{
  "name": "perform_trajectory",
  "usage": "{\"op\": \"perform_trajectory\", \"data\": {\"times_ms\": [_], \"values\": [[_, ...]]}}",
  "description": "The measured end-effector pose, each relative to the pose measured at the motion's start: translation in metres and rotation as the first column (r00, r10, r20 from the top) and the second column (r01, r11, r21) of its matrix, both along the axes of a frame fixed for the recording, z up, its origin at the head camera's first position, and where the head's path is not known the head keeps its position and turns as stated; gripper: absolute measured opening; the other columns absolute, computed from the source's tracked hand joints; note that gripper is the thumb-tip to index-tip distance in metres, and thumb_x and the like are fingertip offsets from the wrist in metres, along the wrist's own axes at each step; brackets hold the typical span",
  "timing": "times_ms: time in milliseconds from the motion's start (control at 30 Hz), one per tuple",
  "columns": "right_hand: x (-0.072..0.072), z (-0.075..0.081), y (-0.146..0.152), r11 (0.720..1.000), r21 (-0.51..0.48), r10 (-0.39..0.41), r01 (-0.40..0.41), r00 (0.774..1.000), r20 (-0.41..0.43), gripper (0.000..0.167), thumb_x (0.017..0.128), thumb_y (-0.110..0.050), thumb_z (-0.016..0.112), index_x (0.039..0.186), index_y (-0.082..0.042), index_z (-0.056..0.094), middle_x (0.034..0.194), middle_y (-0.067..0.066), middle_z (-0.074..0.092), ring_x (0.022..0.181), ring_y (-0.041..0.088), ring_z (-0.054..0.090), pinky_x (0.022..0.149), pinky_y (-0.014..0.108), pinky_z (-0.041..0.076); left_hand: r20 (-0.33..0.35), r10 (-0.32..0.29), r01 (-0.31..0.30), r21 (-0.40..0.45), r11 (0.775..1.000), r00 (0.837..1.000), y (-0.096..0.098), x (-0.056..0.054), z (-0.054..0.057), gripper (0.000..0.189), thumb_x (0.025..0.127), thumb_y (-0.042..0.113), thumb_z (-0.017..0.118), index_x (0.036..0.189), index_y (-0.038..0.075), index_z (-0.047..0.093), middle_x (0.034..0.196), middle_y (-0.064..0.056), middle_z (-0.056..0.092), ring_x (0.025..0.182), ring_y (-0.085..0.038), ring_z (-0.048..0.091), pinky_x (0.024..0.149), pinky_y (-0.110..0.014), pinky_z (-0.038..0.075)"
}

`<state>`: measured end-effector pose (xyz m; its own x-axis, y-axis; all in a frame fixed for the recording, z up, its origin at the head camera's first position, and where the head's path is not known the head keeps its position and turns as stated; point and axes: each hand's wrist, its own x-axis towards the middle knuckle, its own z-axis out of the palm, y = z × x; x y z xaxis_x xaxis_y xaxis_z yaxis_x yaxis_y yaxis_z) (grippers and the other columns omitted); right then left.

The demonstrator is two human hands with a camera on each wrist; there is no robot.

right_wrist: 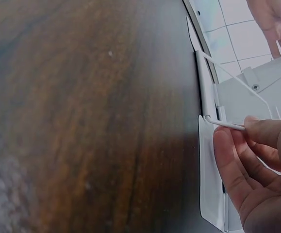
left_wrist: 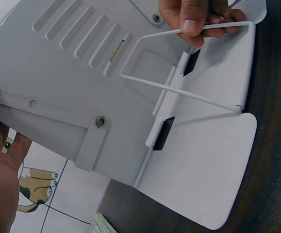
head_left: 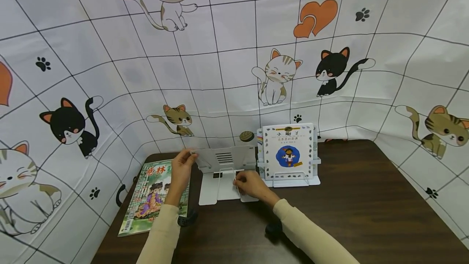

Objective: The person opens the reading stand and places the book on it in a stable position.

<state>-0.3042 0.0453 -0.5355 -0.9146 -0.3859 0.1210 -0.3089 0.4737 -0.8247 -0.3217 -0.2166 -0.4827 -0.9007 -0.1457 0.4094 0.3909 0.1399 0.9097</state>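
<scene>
A white metal book stand (head_left: pixel 239 157) stands on the table, its slotted back plate raised and tilted above a flat base (left_wrist: pixel 198 167). In the head view my left hand (head_left: pixel 181 174) grips the plate's upper left corner; the left wrist view shows the thumb in front and fingers behind. My right hand (head_left: pixel 253 185) pinches one side of the bent wire page holder (left_wrist: pixel 179 92) at the stand's front. Between thumb and fingers the wire is plain in the right wrist view, where the right hand (right_wrist: pixel 261 170) hides part of the stand.
Left of the stand lies a colourful magazine (head_left: pixel 155 199), beneath my left forearm. Close on the right, a second white stand (head_left: pixel 275 183) holds an upright picture book (head_left: pixel 269 146). A cat-patterned sheet (head_left: pixel 234 80) rises behind the dark wooden table (head_left: pixel 351 199).
</scene>
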Motion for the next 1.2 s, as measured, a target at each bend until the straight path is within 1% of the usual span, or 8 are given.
{"op": "perform_trajectory", "data": {"times_ms": [100, 233, 433, 667, 900, 1000, 1067, 1200], "values": [[0.0, -0.001, 0.0, 1.0, -0.015, 0.0, 0.0, 1.0, -0.006, 0.013, 0.103, -0.01, 0.07, 0.096, 0.0, 0.076, 0.084, 0.013, 0.077, 0.063, 0.007, 0.066, 0.054, 0.022, 0.056, -0.009, 0.006, -0.006, -0.014, 1.0, 1.0, -0.001, 0.004, -0.003, 0.017, 0.102, 0.006, 0.07, 0.112, -0.007, 0.073, 0.095, 0.009, 0.072, 0.092, -0.008, 0.065, 0.086, -0.021, 0.055], [0.001, -0.001, 0.001, 0.999, -0.033, 0.005, -0.005, 1.0, -0.011, 0.013, 0.103, -0.009, 0.07, 0.097, 0.001, 0.076, 0.086, 0.016, 0.077, 0.063, 0.008, 0.068, 0.054, 0.023, 0.058, -0.031, -0.014, 0.013, -0.021, 1.0, 0.999, -0.003, 0.008, -0.007, 0.016, 0.102, 0.005, 0.07, 0.111, -0.007, 0.074, 0.096, 0.009, 0.074, 0.092, -0.011, 0.067, 0.086, -0.02, 0.054], [0.002, 0.0, 0.001, 0.998, -0.054, 0.016, -0.016, 1.0, 0.004, 0.014, 0.104, -0.009, 0.069, 0.1, 0.002, 0.076, 0.088, 0.018, 0.078, 0.063, 0.009, 0.068, 0.054, 0.023, 0.058, -0.041, -0.023, 0.023, -0.024, 0.999, 0.999, -0.006, 0.016, -0.015, 0.015, 0.101, 0.0, 0.068, 0.113, -0.007, 0.074, 0.097, 0.013, 0.073, 0.092, -0.014, 0.068, 0.085, -0.021, 0.054], [0.001, -0.002, 0.001, 0.998, -0.056, 0.006, -0.006, 1.0, 0.003, 0.016, 0.104, -0.009, 0.069, 0.1, 0.004, 0.077, 0.089, 0.018, 0.078, 0.063, 0.011, 0.069, 0.054, 0.025, 0.059, -0.064, -0.054, 0.054, -0.008, 0.999, 0.996, -0.005, 0.022, -0.021, 0.019, 0.104, 0.0, 0.064, 0.118, -0.009, 0.071, 0.106, 0.014, 0.071, 0.096, -0.003, 0.066, 0.088, -0.019, 0.053], [0.006, 0.002, 0.006, 0.999, -0.037, -0.02, 0.02, 1.0, 0.012, 0.021, 0.107, -0.013, 0.065, 0.106, 0.003, 0.077, 0.084, 0.012, 0.077, 0.064, 0.01, 0.069, 0.056, 0.025, 0.058, -0.052, -0.025, 0.024, -0.012, 1.0, 0.998, -0.002, 0.021, -0.021, 0.018, 0.103, 0.002, 0.065, 0.117, -0.006, 0.073, 0.102, 0.011, 0.072, 0.095, -0.006, 0.066, 0.086, -0.019, 0.053], [0.011, 0.011, 0.012, 0.997, -0.054, -0.051, 0.051, 0.999, -0.004, 0.021, 0.107, -0.012, 0.064, 0.108, 0.004, 0.077, 0.084, 0.01, 0.076, 0.067, 0.013, 0.071, 0.057, 0.026, 0.058, -0.051, -0.029, 0.028, -0.018, 0.999, 0.998, -0.002, 0.022, -0.02, 0.019, 0.103, 0.002, 0.067, 0.119, -0.005, 0.073, 0.101, 0.01, 0.07, 0.093, -0.007, 0.065, 0.084, -0.018, 0.053], [0.015, 0.016, 0.018, 0.993, -0.081, -0.083, 0.08, 0.996, -0.027, 0.018, 0.106, -0.01, 0.064, 0.108, 0.004, 0.077, 0.084, 0.011, 0.076, 0.068, 0.015, 0.072, 0.057, 0.025, 0.058, -0.055, -0.052, 0.052, -0.003, 0.999, 0.997, -0.002, 0.023, -0.02, 0.023, 0.101, -0.001, 0.069, 0.123, -0.007, 0.071, 0.105, 0.008, 0.07, 0.093, -0.007, 0.065, 0.083, -0.018, 0.054], [0.021, 0.028, 0.032, 0.972, -0.151, -0.196, 0.182, 0.977, -0.081, 0.01, 0.102, -0.006, 0.069, 0.102, 0.001, 0.077, 0.083, 0.009, 0.076, 0.067, 0.013, 0.071, 0.058, 0.023, 0.058, -0.038, -0.098, 0.1, 0.059, 0.993, 0.994, -0.004, 0.025, -0.022, 0.033, 0.098, -0.007, 0.071, 0.13, -0.012, 0.064, 0.117, 0.004, 0.068, 0.101, -0.006, 0.069, 0.085, -0.018, 0.058]]}}
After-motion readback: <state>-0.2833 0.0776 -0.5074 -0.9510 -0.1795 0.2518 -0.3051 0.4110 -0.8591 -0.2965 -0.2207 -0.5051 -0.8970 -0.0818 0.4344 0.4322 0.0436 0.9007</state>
